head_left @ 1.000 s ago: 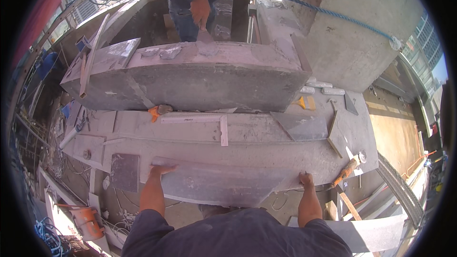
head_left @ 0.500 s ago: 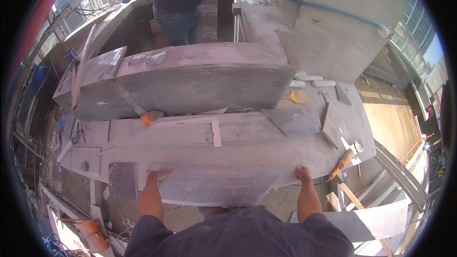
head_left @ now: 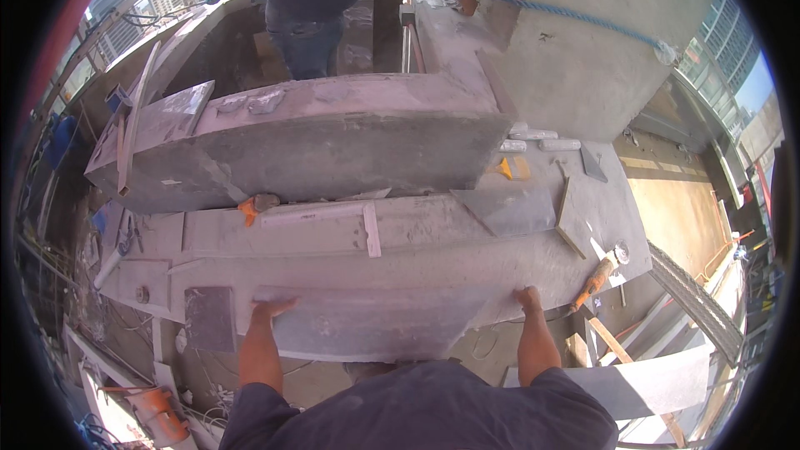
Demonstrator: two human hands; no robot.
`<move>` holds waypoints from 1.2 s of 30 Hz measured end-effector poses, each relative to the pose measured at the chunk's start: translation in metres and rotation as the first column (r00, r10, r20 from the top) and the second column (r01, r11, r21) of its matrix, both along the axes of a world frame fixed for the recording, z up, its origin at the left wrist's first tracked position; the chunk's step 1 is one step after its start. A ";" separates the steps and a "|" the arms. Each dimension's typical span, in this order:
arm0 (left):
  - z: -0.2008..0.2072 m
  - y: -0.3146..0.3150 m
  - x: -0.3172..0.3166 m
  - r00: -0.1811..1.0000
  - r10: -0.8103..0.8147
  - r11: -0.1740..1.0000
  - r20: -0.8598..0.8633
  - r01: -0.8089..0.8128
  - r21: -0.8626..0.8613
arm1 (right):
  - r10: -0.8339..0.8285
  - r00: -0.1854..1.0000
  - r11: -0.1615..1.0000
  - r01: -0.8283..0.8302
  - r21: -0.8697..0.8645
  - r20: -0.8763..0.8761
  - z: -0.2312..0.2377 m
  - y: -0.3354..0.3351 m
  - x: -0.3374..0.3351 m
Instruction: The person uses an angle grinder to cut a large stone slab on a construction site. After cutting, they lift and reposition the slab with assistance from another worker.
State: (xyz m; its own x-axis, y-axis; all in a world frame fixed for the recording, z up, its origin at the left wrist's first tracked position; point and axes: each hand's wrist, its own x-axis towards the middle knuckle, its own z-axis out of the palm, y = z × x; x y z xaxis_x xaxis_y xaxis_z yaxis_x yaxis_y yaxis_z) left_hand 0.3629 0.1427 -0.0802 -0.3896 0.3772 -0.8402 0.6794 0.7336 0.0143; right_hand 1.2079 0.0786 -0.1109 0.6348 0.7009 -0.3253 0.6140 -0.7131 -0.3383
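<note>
A long grey stone slab point(head_left: 367, 325) lies across the near edge of the dusty work surface, directly in front of me. My left hand point(head_left: 271, 308) grips its left end, with some fingers stretched over the top face. At the far right corner my right hand point(head_left: 526, 297) is closed on the slab's edge; the undersides of both hands are hidden. An angle grinder point(head_left: 602, 277) with an orange body rests right of my right hand. Near my left hand is a smaller dark square tile point(head_left: 210, 319).
A white carpenter's square point(head_left: 372, 229) and another orange power tool point(head_left: 257, 207) lie beyond the slab. A yellow brush point(head_left: 514, 167) sits farther right. Behind the raised stone block point(head_left: 308, 158) stands a co-worker point(head_left: 321, 4). An orange bucket point(head_left: 158, 417) is at lower left.
The co-worker's arm has come down, its hand now at the top of the far ledge. The view has shifted slightly; my hands stay at the slab's ends.
</note>
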 end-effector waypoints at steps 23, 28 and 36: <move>0.000 -0.018 -0.015 0.997 0.043 0.994 -0.071 -0.050 -0.095 | 0.646 0.333 0.170 -0.940 0.296 0.687 0.409 0.422 -0.391; -0.015 -0.001 -0.016 0.996 0.034 0.993 -0.079 -0.043 -0.110 | 0.605 0.328 0.135 -0.940 0.313 0.726 0.388 0.441 -0.364; 0.001 -0.012 -0.017 0.987 0.162 0.985 -0.001 -0.162 -0.066 | 0.603 0.506 0.275 -0.858 0.434 0.617 0.409 0.406 -0.369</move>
